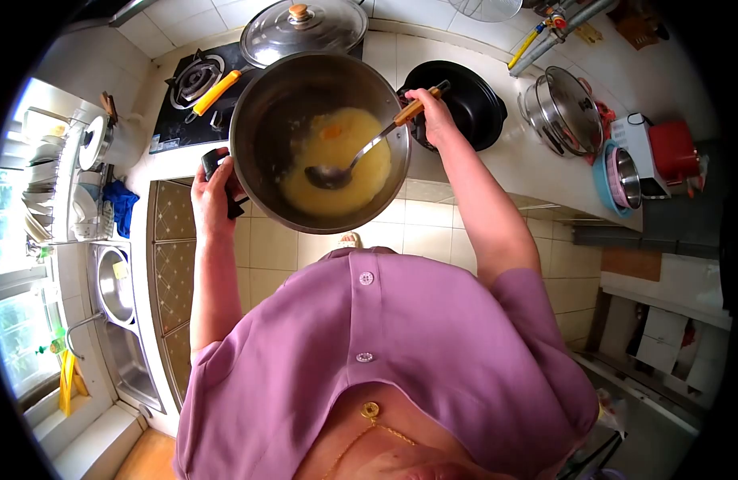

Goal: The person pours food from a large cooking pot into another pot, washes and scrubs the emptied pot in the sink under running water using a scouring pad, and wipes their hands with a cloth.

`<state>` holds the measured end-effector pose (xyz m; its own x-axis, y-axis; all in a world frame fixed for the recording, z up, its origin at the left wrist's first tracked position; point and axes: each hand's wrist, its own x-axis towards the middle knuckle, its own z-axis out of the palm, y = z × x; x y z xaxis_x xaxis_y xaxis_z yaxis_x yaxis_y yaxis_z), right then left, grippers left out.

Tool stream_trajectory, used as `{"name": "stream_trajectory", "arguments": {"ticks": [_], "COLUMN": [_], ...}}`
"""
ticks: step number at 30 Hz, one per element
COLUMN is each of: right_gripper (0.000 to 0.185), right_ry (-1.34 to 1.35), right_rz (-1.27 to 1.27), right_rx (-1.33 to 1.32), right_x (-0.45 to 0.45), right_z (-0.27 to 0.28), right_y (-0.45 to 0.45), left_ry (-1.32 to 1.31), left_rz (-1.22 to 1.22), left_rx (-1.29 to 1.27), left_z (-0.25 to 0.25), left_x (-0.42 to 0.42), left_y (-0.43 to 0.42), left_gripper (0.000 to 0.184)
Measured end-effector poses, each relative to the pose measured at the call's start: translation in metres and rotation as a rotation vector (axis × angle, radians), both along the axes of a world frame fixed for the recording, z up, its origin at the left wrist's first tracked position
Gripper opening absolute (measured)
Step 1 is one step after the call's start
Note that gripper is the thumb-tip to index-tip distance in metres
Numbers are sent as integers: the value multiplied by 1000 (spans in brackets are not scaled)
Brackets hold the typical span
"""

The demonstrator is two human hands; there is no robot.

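Note:
A large deep metal pot is held up in front of me, tilted so its inside faces the camera. Pale yellow liquid with an orange-yellow lump lies in it. My left hand is closed round the pot's black side handle. In my right hand is the wooden-handled ladle, its metal bowl down in the liquid. Whether the right hand also touches the pot's far handle cannot be made out. Just right of that hand, a black pot stands on the counter.
Behind the pot are a gas stove, a glass lid and an orange-yellow handle. At right stand a lidded steamer pot and a blue basin. A sink and dish rack are at left.

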<state>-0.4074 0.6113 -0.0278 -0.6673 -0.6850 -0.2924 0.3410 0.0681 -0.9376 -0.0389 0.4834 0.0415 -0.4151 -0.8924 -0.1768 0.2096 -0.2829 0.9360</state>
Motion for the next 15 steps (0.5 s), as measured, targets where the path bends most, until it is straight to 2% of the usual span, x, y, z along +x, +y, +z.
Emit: {"name": "stream_trajectory", "arguments": {"ticks": [2, 12, 15], "right_gripper": [34, 32, 32], "right_ry": [12, 96, 123], "right_rz": [12, 99, 153], "right_rx": [49, 209, 178], "right_x": [-7, -12, -16], "right_z": [-25, -46, -50], "right_y": [-13, -59, -75], "left_ry": [-23, -9, 15], "left_rz": [15, 144, 199], "left_rx": [10, 45, 43], "left_z": [-9, -49, -65], "left_x": [6, 7, 6], "left_y": [-3, 13, 21], "left_gripper": [26, 22, 20]}}
